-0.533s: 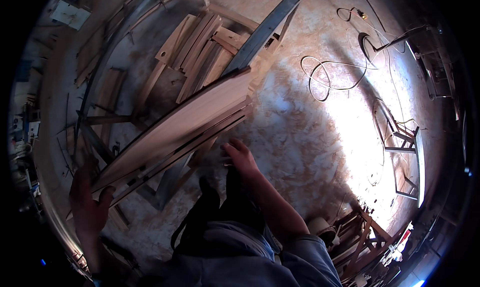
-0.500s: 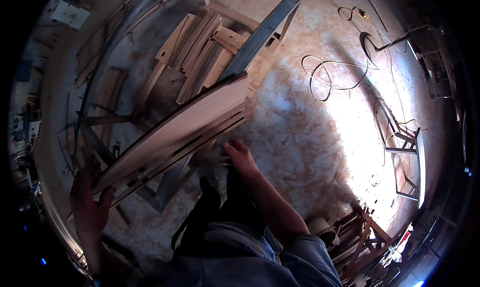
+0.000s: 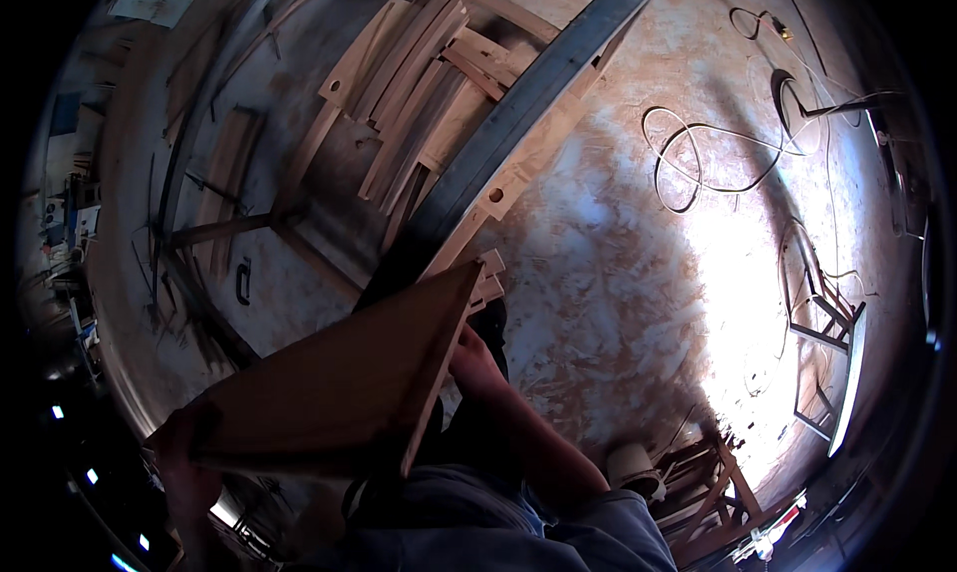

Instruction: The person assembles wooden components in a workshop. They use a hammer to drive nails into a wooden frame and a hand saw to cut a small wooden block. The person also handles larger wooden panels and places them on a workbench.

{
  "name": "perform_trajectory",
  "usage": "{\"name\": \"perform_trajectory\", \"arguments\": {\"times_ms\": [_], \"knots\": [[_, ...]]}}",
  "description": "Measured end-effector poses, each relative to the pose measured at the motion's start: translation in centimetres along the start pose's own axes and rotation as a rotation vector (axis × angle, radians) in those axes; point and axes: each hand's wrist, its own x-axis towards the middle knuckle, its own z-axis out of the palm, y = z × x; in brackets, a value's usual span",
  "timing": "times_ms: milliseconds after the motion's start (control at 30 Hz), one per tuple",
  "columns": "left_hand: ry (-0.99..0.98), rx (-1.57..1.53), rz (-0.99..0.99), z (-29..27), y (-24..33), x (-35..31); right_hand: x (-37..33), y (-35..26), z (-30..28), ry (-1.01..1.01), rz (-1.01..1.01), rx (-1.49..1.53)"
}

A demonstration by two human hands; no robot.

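A brown wooden panel (image 3: 334,382) is tilted in front of my body, its broad face showing and its far right corner pointing up. Small stepped wooden ends (image 3: 488,278) stick out beyond that corner. My left hand (image 3: 184,452) is closed on the panel's left end, in deep shadow. Along the right edge, my right hand (image 3: 473,363) grips the panel, its fingertips partly hidden by the wood. Just beyond the panel runs a dark metal beam (image 3: 543,98) of a frame on the floor.
Several curved wooden boards (image 3: 404,83) lie within the metal frame. A C-shaped clamp (image 3: 243,283) is on the floor at left. A looped cord (image 3: 688,178) and a small metal frame (image 3: 822,323) lie at right. A white bucket (image 3: 630,467) stands beside scrap wood (image 3: 708,492) at lower right.
The wooden panel has come toward me and turned, so its broad face now shows instead of its layered edge. My right hand, free of it before, now holds its right edge.
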Motion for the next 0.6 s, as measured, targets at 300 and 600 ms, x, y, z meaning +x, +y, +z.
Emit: {"name": "perform_trajectory", "arguments": {"times_ms": [300,600], "knots": [[-0.062,0.065,0.055,-0.9,0.9,0.6,0.0,-1.4,-0.3,0.026,0.11,-0.01],[-0.26,0.069,-0.131,-1.9,-0.6,-0.7,-0.5,-1.6,0.1,0.031,0.136,0.073]]}}
